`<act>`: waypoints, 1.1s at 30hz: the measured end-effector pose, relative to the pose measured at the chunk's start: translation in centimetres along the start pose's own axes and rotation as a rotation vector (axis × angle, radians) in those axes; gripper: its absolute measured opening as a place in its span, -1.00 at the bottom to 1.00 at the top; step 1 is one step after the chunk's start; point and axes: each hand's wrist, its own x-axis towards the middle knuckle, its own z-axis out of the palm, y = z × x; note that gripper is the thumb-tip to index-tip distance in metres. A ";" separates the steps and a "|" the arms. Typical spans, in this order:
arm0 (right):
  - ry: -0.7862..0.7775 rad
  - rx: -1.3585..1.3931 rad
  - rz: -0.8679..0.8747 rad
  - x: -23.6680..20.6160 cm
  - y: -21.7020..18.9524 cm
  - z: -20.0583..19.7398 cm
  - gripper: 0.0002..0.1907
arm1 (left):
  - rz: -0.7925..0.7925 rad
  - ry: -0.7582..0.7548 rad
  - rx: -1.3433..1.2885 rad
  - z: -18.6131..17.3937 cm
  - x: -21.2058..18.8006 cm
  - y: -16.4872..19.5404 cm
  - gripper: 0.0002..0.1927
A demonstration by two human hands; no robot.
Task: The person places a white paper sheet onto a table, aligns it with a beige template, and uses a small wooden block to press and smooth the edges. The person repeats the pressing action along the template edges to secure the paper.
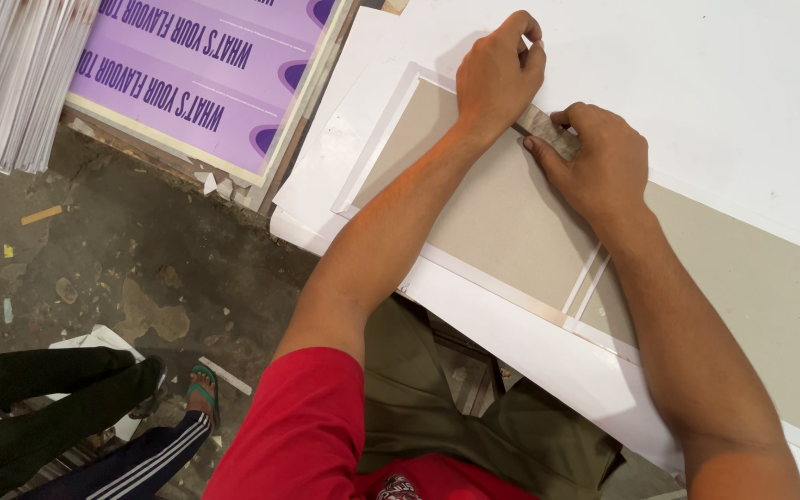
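the left hand [500, 74] curls over the top edge of the grey board [502, 218], so its fingertips and whatever they press are hidden. the small grey strip [548, 131] shows only between the two hands; its far end sits under the right hand [599, 162]. the board's right part runs off the picture's edge. the purple printed sheets [206, 74] and the white stack [11, 74] are cut off at the top. another person's legs [48, 407] leave the frame at lower left.

This is a print-finishing or bookbinding workshop, shown by stacked purple printed sheets [206, 69], piles of white paper [11, 74], grey board [502, 213] on white sheets, and a scrap-littered concrete floor [122, 268].
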 end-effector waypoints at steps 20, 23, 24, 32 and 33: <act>-0.006 0.020 0.036 -0.3 0.0 -0.2 -0.58 | 0.012 0.001 0.000 0.2 -0.1 0.2 -0.93; 0.005 0.018 0.023 -0.3 0.0 -0.3 -0.58 | 0.016 0.004 -0.005 0.3 -0.1 0.2 -0.93; 0.007 0.012 0.019 -0.3 0.0 -0.3 -0.58 | 0.014 0.003 -0.005 0.3 -0.1 0.2 -0.93; 0.017 0.009 0.004 -0.3 0.0 -0.2 -0.58 | 0.017 0.010 -0.004 0.2 -0.1 0.3 -0.94; 0.017 0.009 0.004 -0.3 0.0 -0.2 -0.58 | 0.018 0.010 -0.006 0.2 -0.1 0.3 -0.94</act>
